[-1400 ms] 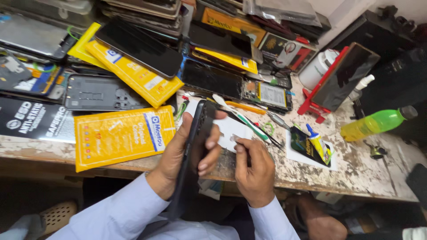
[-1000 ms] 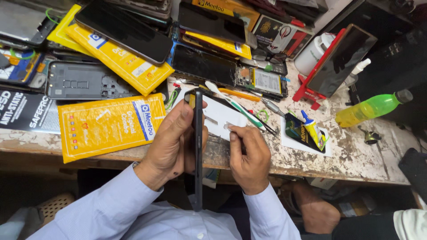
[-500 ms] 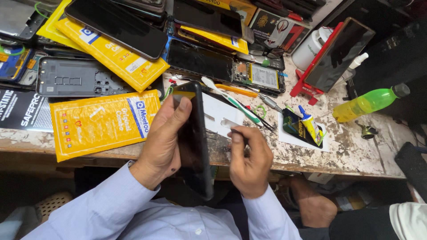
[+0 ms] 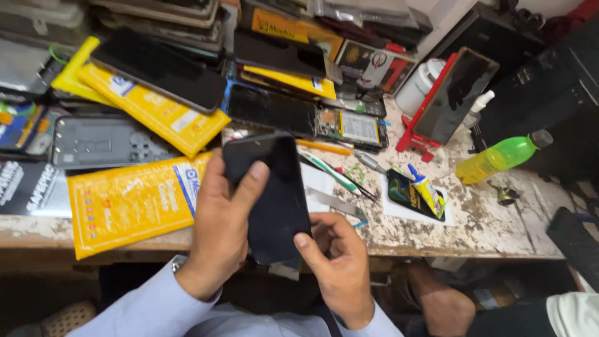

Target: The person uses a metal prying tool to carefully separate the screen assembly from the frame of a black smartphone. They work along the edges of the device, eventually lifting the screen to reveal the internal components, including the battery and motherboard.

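Note:
My left hand [image 4: 218,224] grips a black phone screen panel [image 4: 274,200] by its left edge, glass face up, above the worn workbench's [image 4: 474,231] front edge. My right hand [image 4: 334,259] holds the panel's lower right corner, thumb on the glass. A thin metal blade [image 4: 340,206] pokes out beside my right fingers; whether they hold it is unclear. A short flex strip hangs below the panel.
Yellow padded pouches [image 4: 128,203] and a bare phone frame [image 4: 103,142] lie to the left. Stacked phones and screens crowd the back. Screwdrivers and tweezers [image 4: 340,168], a glue tube [image 4: 427,190], a green bottle [image 4: 502,156], a red screen holder [image 4: 446,103] sit right.
The panel has been turned from edge-on to face up in my hands. My right hand dropped from its right side to its lower corner.

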